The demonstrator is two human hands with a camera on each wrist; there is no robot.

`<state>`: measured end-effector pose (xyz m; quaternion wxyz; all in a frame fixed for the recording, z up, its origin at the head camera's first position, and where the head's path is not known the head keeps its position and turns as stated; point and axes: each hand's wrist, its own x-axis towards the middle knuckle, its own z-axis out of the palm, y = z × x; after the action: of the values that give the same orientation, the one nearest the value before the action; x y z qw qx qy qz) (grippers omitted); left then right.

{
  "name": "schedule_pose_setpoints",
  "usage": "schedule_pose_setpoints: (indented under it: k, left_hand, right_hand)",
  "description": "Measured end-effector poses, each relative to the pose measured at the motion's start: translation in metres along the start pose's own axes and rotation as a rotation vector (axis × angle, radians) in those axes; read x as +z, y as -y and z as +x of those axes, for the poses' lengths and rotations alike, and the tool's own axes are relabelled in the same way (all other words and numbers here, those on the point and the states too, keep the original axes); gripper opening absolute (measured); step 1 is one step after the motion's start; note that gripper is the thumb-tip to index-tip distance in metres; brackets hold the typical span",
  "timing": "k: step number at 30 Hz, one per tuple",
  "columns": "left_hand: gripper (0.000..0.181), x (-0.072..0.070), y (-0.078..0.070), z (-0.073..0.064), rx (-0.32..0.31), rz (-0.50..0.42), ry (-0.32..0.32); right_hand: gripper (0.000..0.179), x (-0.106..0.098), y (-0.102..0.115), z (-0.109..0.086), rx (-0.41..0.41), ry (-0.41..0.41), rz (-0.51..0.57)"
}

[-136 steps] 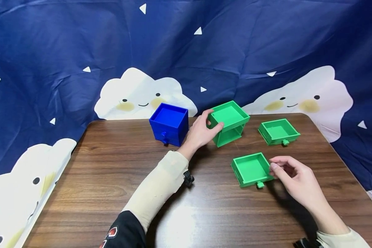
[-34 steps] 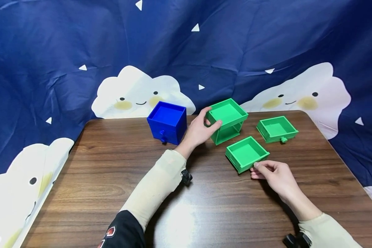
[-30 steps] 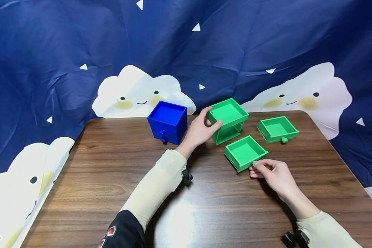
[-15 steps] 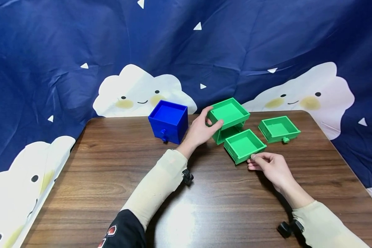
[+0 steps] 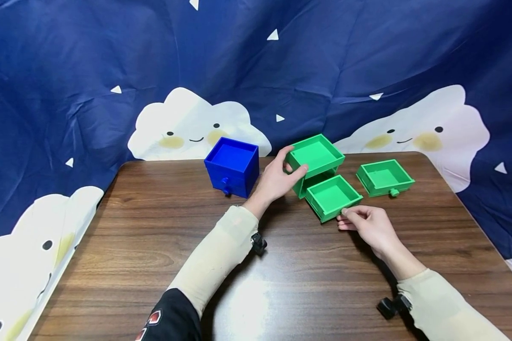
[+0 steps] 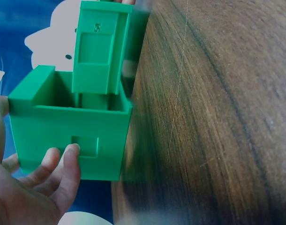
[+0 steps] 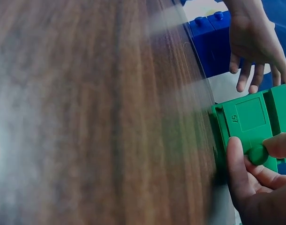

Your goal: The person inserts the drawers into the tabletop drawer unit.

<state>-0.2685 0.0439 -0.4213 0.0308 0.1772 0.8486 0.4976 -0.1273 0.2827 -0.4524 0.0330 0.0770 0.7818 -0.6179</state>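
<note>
Head view: right hand (image 5: 373,225), grip pinched on the round knob (image 7: 258,154) of one green drawer (image 5: 333,195), which sits at the open front of a green housing (image 5: 317,154); left hand (image 5: 277,180), grip holding that housing by its left side. Also on the wood-grain bench (image 5: 153,237): second green drawer (image 5: 385,177), right of the housing; blue box (image 5: 232,168), left of it. Backing: blue cloth (image 5: 307,66), cloud-printed.

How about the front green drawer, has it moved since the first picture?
Yes. In the head view, judged against the blue cabinet, the front green drawer has moved farther back and slightly left, closer to the green cabinet.
</note>
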Motion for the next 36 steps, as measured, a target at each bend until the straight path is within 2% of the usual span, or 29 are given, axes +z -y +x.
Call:
schedule_pose_setpoints:
  k: [27,36]
  left_hand:
    - [0.071,0.001,0.001,0.0,0.0,-0.005,-0.006]
    - [0.071,0.001,-0.001,0.0,-0.004,0.003,-0.002]
  right_hand:
    - [0.035,0.01,-0.003,0.018,0.018,0.015,0.015]
    - [0.036,0.011,0.001,0.025,0.061,0.033,-0.024]
